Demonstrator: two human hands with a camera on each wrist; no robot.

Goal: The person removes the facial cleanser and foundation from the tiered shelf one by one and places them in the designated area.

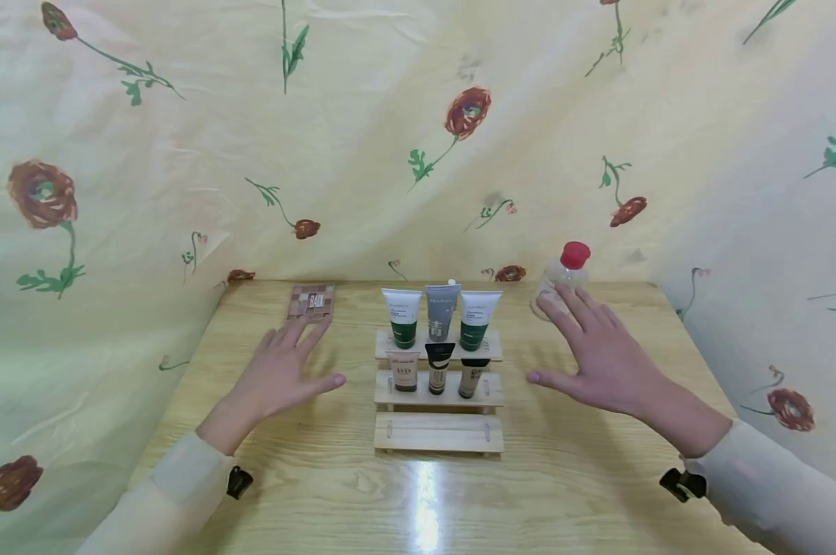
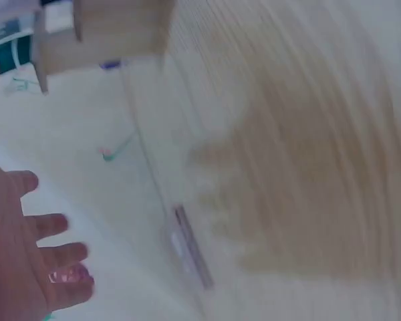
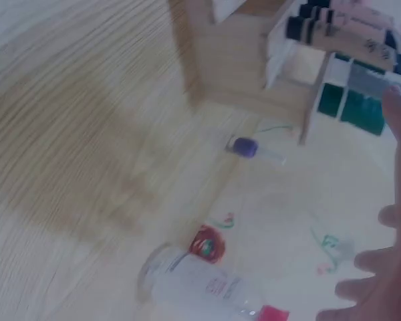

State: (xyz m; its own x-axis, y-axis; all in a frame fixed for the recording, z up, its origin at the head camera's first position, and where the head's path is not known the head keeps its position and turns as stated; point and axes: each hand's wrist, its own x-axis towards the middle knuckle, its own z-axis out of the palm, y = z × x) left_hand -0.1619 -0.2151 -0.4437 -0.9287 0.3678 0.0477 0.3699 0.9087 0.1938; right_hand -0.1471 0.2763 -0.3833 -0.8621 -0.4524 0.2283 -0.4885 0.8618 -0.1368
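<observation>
My left hand [image 1: 286, 378] hovers over the table's left side, fingers spread and holding nothing. Just beyond its fingertips lies a makeup palette [image 1: 311, 301] in pink-brown squares, seen edge-on as a thin palette [image 2: 192, 247] from the left wrist. On the right, my right hand [image 1: 601, 362] is likewise spread and without any object. Its fingers partly cover a clear bottle [image 1: 552, 281] with a red cap. Between the hands stands a three-step wooden rack [image 1: 438, 433]. Three larger tubes [image 1: 441, 312] occupy its top step and three smaller tubes [image 1: 405, 371] its middle step.
Behind the rack, the right wrist view shows a small container with a purple cap [image 3: 244, 147]. A flower-printed cloth [image 1: 362, 139] surrounds the wooden table [image 1: 320, 493] at the back and sides. Light glares off the tabletop before the rack.
</observation>
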